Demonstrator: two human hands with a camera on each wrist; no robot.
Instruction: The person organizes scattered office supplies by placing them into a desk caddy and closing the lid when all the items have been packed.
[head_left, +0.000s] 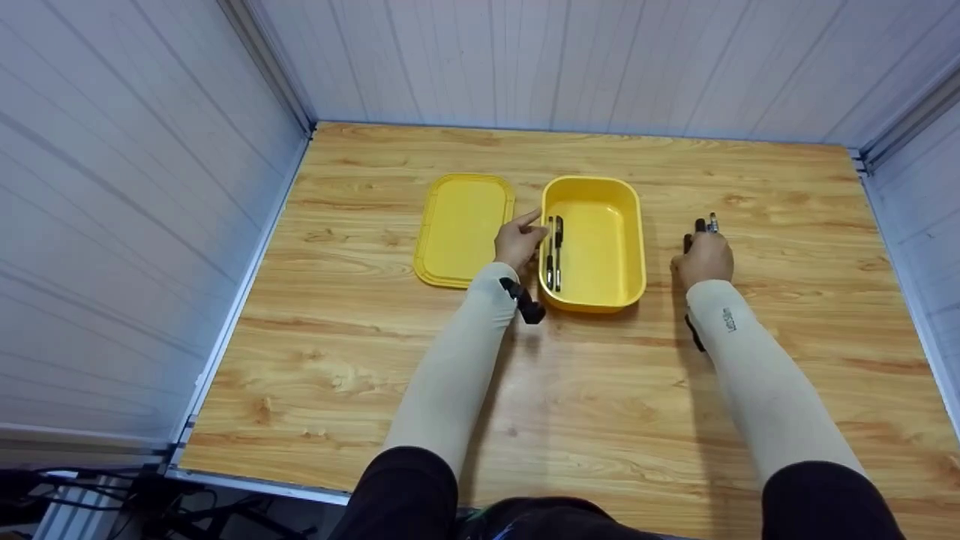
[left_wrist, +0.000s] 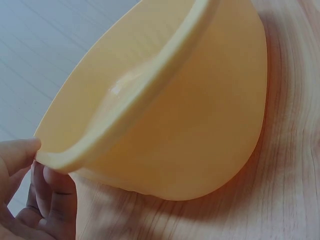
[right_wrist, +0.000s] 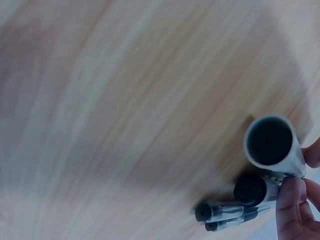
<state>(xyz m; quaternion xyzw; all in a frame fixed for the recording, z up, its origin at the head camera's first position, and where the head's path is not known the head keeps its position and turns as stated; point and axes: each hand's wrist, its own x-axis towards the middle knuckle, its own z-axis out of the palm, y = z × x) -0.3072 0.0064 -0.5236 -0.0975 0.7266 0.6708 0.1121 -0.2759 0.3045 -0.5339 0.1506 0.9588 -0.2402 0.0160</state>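
My left hand [head_left: 517,241] is at the left wall of a yellow plastic box [head_left: 628,304], pinching its rim between thumb and fingers, as the left wrist view shows. Inside the box, two slim black-and-clear pens [head_left: 559,255] lie along the left side. To the right of the box, my right hand [head_left: 706,259] holds a thick white-barrelled marker [right_wrist: 295,162] with a dark end. Beside it lie a second, black-ended marker [right_wrist: 250,190] and two clear-barrelled pens [right_wrist: 222,212]; fingers partly hide these.
A flat yellow lid [head_left: 463,229] lies left of the box. The wood-patterned table [head_left: 337,360] is bounded by pale panel walls [head_left: 450,60] at the back and both sides. Dark cables [head_left: 187,510] show below the table's front left corner.
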